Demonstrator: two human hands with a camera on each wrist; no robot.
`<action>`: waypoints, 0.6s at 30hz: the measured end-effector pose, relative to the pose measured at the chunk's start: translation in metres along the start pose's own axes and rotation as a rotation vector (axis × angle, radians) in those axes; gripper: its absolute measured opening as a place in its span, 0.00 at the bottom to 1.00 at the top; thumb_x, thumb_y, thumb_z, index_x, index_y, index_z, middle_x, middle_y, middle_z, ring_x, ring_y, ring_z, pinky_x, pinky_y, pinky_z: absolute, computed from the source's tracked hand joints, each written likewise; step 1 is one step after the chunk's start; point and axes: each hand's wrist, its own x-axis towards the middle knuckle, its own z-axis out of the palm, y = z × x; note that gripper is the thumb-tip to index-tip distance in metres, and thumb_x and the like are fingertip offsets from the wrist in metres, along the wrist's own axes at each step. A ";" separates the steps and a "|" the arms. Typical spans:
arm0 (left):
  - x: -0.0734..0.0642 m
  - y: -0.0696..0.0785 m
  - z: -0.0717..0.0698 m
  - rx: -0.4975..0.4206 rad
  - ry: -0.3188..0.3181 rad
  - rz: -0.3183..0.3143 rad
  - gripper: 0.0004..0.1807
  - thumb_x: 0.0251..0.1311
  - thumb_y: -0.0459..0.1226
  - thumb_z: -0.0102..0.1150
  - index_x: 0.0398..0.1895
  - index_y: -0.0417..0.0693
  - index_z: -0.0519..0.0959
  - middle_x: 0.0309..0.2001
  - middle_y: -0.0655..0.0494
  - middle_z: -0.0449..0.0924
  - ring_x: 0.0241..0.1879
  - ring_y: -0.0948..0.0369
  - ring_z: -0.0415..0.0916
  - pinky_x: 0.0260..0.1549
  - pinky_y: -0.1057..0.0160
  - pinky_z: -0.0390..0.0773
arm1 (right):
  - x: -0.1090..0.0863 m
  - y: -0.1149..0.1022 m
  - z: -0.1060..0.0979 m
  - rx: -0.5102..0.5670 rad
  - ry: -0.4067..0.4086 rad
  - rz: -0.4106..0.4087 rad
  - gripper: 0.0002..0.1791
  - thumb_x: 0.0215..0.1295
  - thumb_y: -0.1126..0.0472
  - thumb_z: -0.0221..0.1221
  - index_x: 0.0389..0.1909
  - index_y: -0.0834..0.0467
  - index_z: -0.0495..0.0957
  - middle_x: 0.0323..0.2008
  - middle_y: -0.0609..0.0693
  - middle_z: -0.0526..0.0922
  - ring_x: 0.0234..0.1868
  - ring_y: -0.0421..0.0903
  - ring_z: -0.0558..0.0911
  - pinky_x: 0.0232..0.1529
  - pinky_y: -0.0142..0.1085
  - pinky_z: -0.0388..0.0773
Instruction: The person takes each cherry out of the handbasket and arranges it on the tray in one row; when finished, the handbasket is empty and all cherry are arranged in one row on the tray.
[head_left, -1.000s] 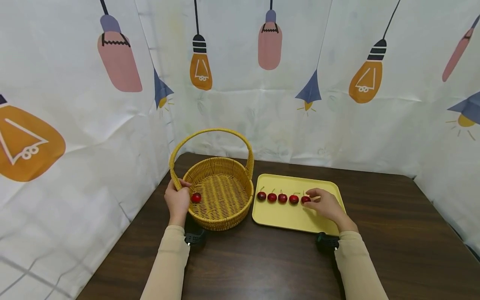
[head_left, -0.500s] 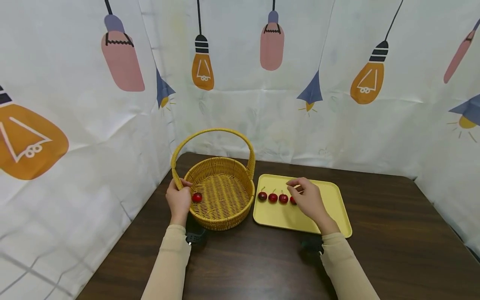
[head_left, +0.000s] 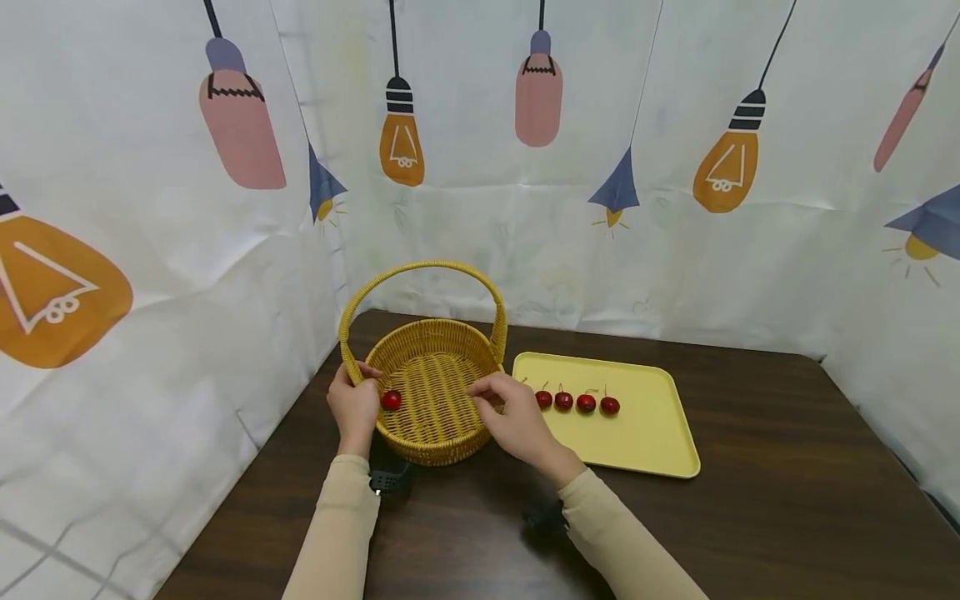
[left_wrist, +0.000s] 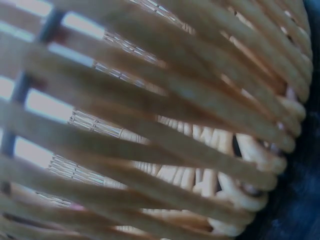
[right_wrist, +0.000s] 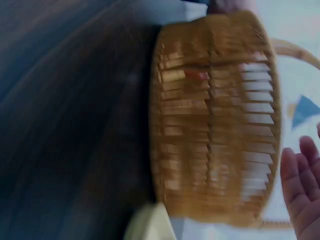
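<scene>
My left hand (head_left: 355, 407) grips the left side of the yellow wicker basket (head_left: 438, 454), at the foot of its arched handle (head_left: 420, 267). One red cherry (head_left: 391, 400) lies inside, close to that hand. My right hand (head_left: 517, 417) is over the basket's right rim, fingers loosely bent and no cherry visible between them. In the right wrist view, its fingers (right_wrist: 300, 185) appear beside the basket's open side. A row of cherries (head_left: 586, 403) with stems lies on the yellow tray (head_left: 645, 450); the right hand partly hides the leftmost. Woven strips (left_wrist: 150, 100) fill the left wrist view.
Both basket and tray stand on a dark brown wooden table (head_left: 757, 467), the tray just right of the basket. A white curtain (head_left: 480, 225) printed with lamps and bulbs hangs behind the table and along its left side.
My right hand has moved left from the rightmost cherry, across the tray, to the basket's right rim. The cherries in the row stay put. My left hand keeps its grip on the basket.
</scene>
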 end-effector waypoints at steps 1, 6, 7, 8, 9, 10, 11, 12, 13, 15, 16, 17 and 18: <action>0.000 0.000 -0.001 0.002 0.001 -0.004 0.10 0.55 0.25 0.48 0.37 0.42 0.78 0.37 0.43 0.82 0.42 0.51 0.75 0.45 0.57 0.67 | 0.003 -0.001 0.007 0.000 -0.028 0.010 0.08 0.65 0.68 0.58 0.43 0.59 0.82 0.41 0.53 0.83 0.39 0.42 0.81 0.41 0.35 0.79; 0.000 -0.001 -0.001 -0.002 0.004 -0.008 0.10 0.54 0.25 0.48 0.36 0.43 0.78 0.35 0.45 0.83 0.41 0.51 0.75 0.44 0.57 0.67 | 0.018 -0.006 0.032 -0.088 -0.198 0.116 0.11 0.66 0.63 0.58 0.49 0.57 0.81 0.46 0.50 0.82 0.42 0.44 0.81 0.44 0.34 0.78; -0.001 -0.001 -0.001 -0.007 0.001 -0.003 0.10 0.54 0.25 0.48 0.35 0.43 0.78 0.35 0.44 0.83 0.42 0.51 0.74 0.43 0.56 0.67 | 0.022 -0.007 0.035 -0.111 -0.227 0.137 0.12 0.67 0.62 0.59 0.50 0.57 0.81 0.47 0.49 0.81 0.43 0.44 0.81 0.45 0.35 0.78; -0.001 -0.002 0.000 -0.010 -0.004 0.002 0.10 0.55 0.25 0.48 0.36 0.42 0.78 0.36 0.44 0.83 0.42 0.50 0.75 0.43 0.56 0.67 | 0.027 -0.008 0.038 -0.128 -0.254 0.157 0.13 0.67 0.61 0.59 0.50 0.56 0.81 0.48 0.48 0.81 0.44 0.44 0.81 0.45 0.35 0.78; -0.001 -0.002 0.000 -0.012 -0.011 0.007 0.10 0.55 0.25 0.48 0.36 0.42 0.78 0.36 0.44 0.83 0.42 0.50 0.75 0.43 0.56 0.67 | 0.031 -0.009 0.040 -0.138 -0.277 0.175 0.14 0.66 0.60 0.59 0.51 0.56 0.81 0.48 0.48 0.81 0.44 0.45 0.81 0.45 0.35 0.78; -0.002 -0.002 0.001 -0.013 -0.016 0.012 0.10 0.55 0.25 0.48 0.36 0.42 0.78 0.36 0.44 0.83 0.43 0.50 0.75 0.43 0.56 0.67 | 0.036 -0.009 0.043 -0.146 -0.298 0.193 0.14 0.66 0.59 0.60 0.52 0.56 0.81 0.49 0.47 0.81 0.44 0.45 0.81 0.45 0.36 0.77; -0.002 -0.002 0.001 -0.014 -0.018 0.014 0.10 0.55 0.25 0.48 0.36 0.42 0.78 0.37 0.44 0.84 0.43 0.50 0.75 0.43 0.56 0.67 | 0.041 -0.009 0.045 -0.146 -0.316 0.212 0.15 0.66 0.59 0.60 0.52 0.55 0.80 0.49 0.47 0.82 0.44 0.44 0.81 0.45 0.35 0.77; -0.003 -0.002 0.002 -0.012 -0.019 0.016 0.11 0.55 0.26 0.48 0.36 0.42 0.78 0.38 0.45 0.84 0.44 0.50 0.76 0.42 0.56 0.67 | 0.045 -0.009 0.048 -0.134 -0.334 0.227 0.15 0.66 0.59 0.60 0.53 0.56 0.80 0.50 0.48 0.82 0.45 0.44 0.82 0.45 0.35 0.77; -0.003 -0.001 0.002 -0.010 -0.016 0.020 0.11 0.55 0.26 0.48 0.37 0.42 0.78 0.40 0.46 0.85 0.45 0.50 0.76 0.42 0.57 0.66 | 0.049 -0.008 0.052 -0.123 -0.353 0.243 0.16 0.66 0.59 0.60 0.54 0.57 0.80 0.50 0.49 0.82 0.45 0.45 0.82 0.46 0.36 0.77; -0.003 0.000 0.001 -0.005 -0.001 0.025 0.11 0.54 0.26 0.48 0.37 0.41 0.78 0.43 0.47 0.85 0.47 0.52 0.76 0.42 0.58 0.66 | 0.056 -0.006 0.059 -0.111 -0.389 0.265 0.17 0.66 0.58 0.60 0.54 0.57 0.80 0.51 0.50 0.82 0.46 0.45 0.82 0.46 0.35 0.77; -0.003 0.000 0.000 -0.001 0.008 0.027 0.12 0.53 0.26 0.48 0.38 0.41 0.79 0.46 0.48 0.85 0.48 0.52 0.76 0.42 0.57 0.66 | 0.060 -0.005 0.064 -0.112 -0.405 0.272 0.18 0.65 0.58 0.60 0.54 0.57 0.80 0.51 0.50 0.82 0.46 0.44 0.81 0.47 0.35 0.77; -0.003 0.001 0.000 0.000 0.014 0.026 0.12 0.53 0.26 0.48 0.38 0.41 0.79 0.48 0.49 0.84 0.48 0.52 0.75 0.41 0.57 0.66 | 0.063 -0.003 0.068 -0.112 -0.418 0.273 0.18 0.65 0.58 0.60 0.55 0.57 0.80 0.51 0.51 0.82 0.47 0.44 0.81 0.47 0.35 0.77; -0.002 0.001 -0.001 0.001 0.019 0.026 0.12 0.53 0.26 0.48 0.39 0.41 0.79 0.50 0.49 0.83 0.49 0.53 0.75 0.42 0.58 0.66 | 0.066 -0.001 0.072 -0.116 -0.423 0.271 0.18 0.65 0.58 0.60 0.55 0.57 0.80 0.51 0.51 0.82 0.47 0.44 0.81 0.47 0.35 0.77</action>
